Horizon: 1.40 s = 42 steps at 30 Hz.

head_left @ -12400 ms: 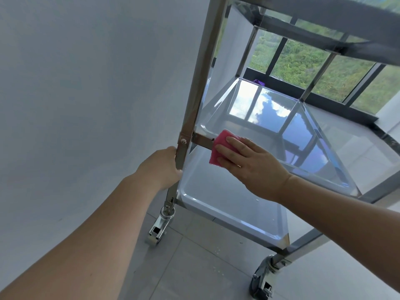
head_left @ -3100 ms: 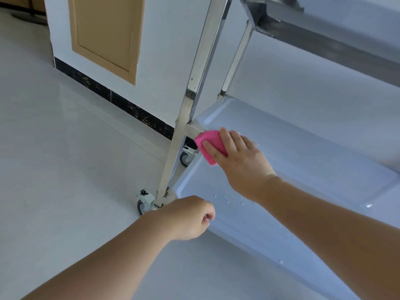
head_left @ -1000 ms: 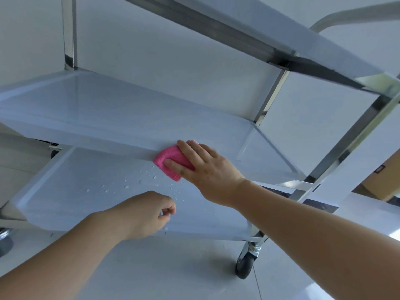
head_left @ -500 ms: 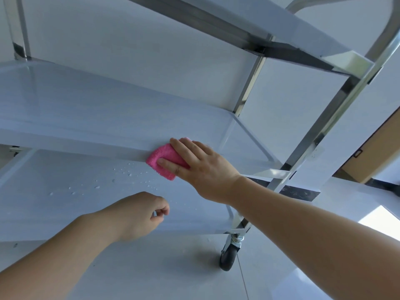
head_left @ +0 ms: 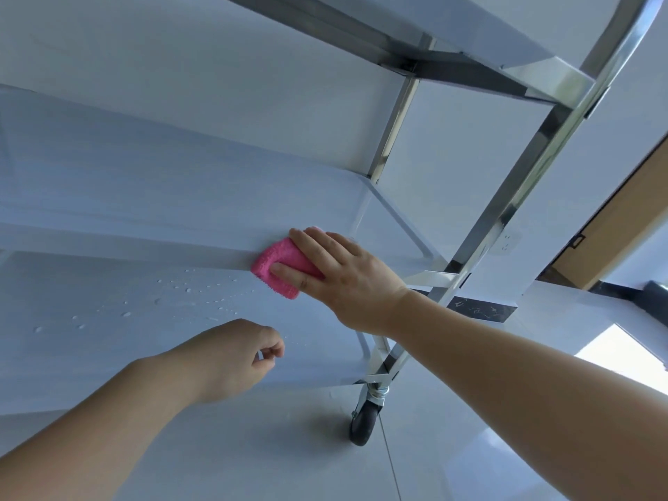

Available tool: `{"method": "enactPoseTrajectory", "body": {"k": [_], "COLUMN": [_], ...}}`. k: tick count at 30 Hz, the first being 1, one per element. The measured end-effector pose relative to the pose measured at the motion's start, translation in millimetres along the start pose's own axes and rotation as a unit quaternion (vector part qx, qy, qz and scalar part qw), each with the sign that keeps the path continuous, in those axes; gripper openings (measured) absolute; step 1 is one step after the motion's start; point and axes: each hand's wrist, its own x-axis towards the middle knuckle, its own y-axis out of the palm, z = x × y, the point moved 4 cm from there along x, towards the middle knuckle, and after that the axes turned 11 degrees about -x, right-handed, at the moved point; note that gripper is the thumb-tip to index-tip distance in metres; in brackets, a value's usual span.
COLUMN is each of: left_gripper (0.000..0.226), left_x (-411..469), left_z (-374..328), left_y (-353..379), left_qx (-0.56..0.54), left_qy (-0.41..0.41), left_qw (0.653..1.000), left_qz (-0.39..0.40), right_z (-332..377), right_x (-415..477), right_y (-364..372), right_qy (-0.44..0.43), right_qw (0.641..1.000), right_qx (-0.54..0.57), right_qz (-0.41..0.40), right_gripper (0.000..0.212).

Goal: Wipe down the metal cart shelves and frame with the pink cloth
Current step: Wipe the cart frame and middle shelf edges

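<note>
My right hand (head_left: 339,273) holds the folded pink cloth (head_left: 278,271) against the front rim of the metal cart's middle shelf (head_left: 144,197), thumb under the cloth and fingers over its top. Below it, the bottom shelf (head_left: 108,341) carries scattered water drops. My left hand (head_left: 235,359) hovers over the front edge of the bottom shelf, fingers loosely curled, holding nothing. A shiny frame post (head_left: 513,207) rises at the right, and the top shelf (head_left: 452,38) hangs overhead.
A black caster wheel (head_left: 363,423) stands on the pale tiled floor (head_left: 289,457) below the right post. A white wall lies behind the cart. A wooden door (head_left: 621,226) and a dark baseboard strip (head_left: 480,310) show at the right.
My right hand has slid the cloth a little to the right along the middle shelf's front rim. The view has swung rightward. The left hand stays loosely curled near the bottom shelf.
</note>
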Motion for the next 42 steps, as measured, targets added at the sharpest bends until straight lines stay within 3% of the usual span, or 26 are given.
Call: {"method": "enactPoseTrajectory", "body": {"k": [18, 36, 42], "left_gripper": [0.014, 0.015, 0.016], "left_x": [43.9, 71.6, 61.8], "left_z": [-35.4, -60.4, -64.5], "left_y": [32.3, 50.9, 39.0], "left_qx": [-0.021, -0.070, -0.070], "left_qy": [0.016, 0.024, 0.025], "left_qw": [0.999, 0.997, 0.997], "left_qz": [0.024, 0.038, 0.027], "right_z": [-33.1, -69.8, -71.6], "right_x": [-64.8, -157.1, -160.9], "right_y": [28.5, 54.2, 52.8], "right_qy": [0.014, 0.075, 0.077], "right_qw": [0.999, 0.993, 0.994], "right_qx": [-0.035, -0.068, -0.039], "right_qz": [0.010, 0.058, 0.063], "right_gripper": [0.054, 0.076, 0.072]}}
